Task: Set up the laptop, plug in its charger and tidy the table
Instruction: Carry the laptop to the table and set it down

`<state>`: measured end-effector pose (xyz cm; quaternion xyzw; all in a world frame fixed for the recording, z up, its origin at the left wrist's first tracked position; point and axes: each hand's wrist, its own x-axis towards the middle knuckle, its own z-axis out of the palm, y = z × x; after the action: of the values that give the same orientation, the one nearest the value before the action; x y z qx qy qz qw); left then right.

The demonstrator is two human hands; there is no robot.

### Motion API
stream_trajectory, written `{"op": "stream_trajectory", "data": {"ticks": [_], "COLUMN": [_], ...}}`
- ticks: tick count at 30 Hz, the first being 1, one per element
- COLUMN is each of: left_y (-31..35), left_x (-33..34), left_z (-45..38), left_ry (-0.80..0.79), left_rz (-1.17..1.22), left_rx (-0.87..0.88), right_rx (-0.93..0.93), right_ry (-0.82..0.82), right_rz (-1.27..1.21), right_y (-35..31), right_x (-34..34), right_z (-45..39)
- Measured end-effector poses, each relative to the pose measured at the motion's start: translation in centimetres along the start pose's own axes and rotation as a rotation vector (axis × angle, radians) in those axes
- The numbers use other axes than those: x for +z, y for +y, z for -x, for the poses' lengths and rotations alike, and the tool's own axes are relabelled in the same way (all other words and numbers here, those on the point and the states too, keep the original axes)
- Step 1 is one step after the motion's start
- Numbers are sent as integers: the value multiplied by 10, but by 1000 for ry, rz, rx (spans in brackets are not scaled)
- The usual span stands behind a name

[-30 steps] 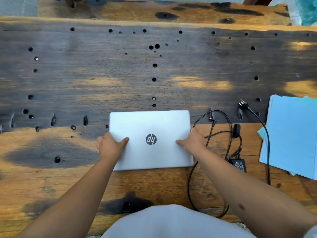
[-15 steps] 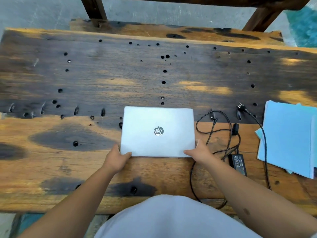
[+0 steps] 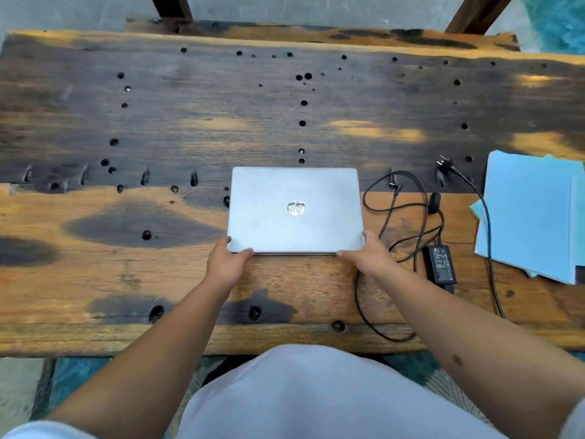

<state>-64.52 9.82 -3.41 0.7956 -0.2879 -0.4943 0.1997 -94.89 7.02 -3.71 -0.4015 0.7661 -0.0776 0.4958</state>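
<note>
A closed silver laptop (image 3: 294, 210) lies flat on the wooden table (image 3: 158, 128), lid logo facing up. My left hand (image 3: 226, 263) grips its near left corner, thumb on the lid. My right hand (image 3: 368, 256) holds the near right corner the same way. To the right of the laptop lies the black charger brick (image 3: 441, 264) with its tangled cable (image 3: 402, 210). The wall plug (image 3: 443, 162) rests further back, its cord running toward the table's near edge.
A stack of light blue papers and folders (image 3: 531, 213) sits at the right edge, with the plug cord crossing its left side. The table top is dark, stained and full of small holes. Wooden legs of another piece stand behind it.
Both hands slid from the sides of the lid back to the near corners. The laptop now sits further from the near edge, and more of that edge shows.
</note>
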Motion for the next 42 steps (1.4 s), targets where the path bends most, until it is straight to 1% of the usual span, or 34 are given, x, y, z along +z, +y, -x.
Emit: {"op": "stream_trajectory", "data": {"ticks": [2, 5, 7, 8, 10, 14, 16, 19, 22, 25, 26, 28, 29, 30, 33, 35, 38, 42], "left_y": [1, 4, 5, 5, 7, 6, 6, 5, 4, 0, -1, -7, -12, -15, -16, -11, -5, -5], "left_x": [0, -4, -4, -4, -3, -4, -3, -5, -8, -4, -1, 8, 15, 23, 49, 61, 75, 80], "left_z": [-1, -5, -5, -6, -7, -12, -15, -16, -18, -18, -16, -10, -6, -1, 7, 7, 1, -6], "left_ry": [7, 32, 50, 57, 67, 93, 91, 92, 109, 162, 205, 284, 284, 251, 73, 4, -35, 15], "left_rz": [116, 351, 484, 534, 612, 698, 698, 711, 745, 762, 743, 631, 580, 555, 553, 550, 565, 496], "left_rx": [-34, -139, -207, -231, -273, -339, -353, -375, -409, -410, -414, -434, -443, -451, -466, -466, -468, -481], "right_rx": [-22, -43, -74, -126, -321, -770, -913, -959, -1008, -1057, -1058, -1033, -1017, -1008, -1015, -1025, -1023, -991], "right_ry": [17, 33, 99, 130, 144, 30, -16, -54, -123, -201, -231, -279, -298, -311, -321, -321, -316, -337], "right_rz": [90, 299, 540, 670, 877, 1213, 1354, 1418, 1396, 1415, 1432, 1457, 1466, 1470, 1463, 1466, 1480, 1499], "right_y": [-3, -11, -19, -25, -41, -70, -78, -86, -88, -89, -90, -91, -91, -91, -91, -90, -91, -96], "right_x": [0, 0, 3, 8, 20, 52, 62, 63, 62, 66, 67, 69, 70, 70, 70, 70, 70, 69], "right_z": [0, 1, 6, 8, 10, 10, 6, -4, -12, -19, -20, -21, -22, -22, -22, -21, -19, -16]}}
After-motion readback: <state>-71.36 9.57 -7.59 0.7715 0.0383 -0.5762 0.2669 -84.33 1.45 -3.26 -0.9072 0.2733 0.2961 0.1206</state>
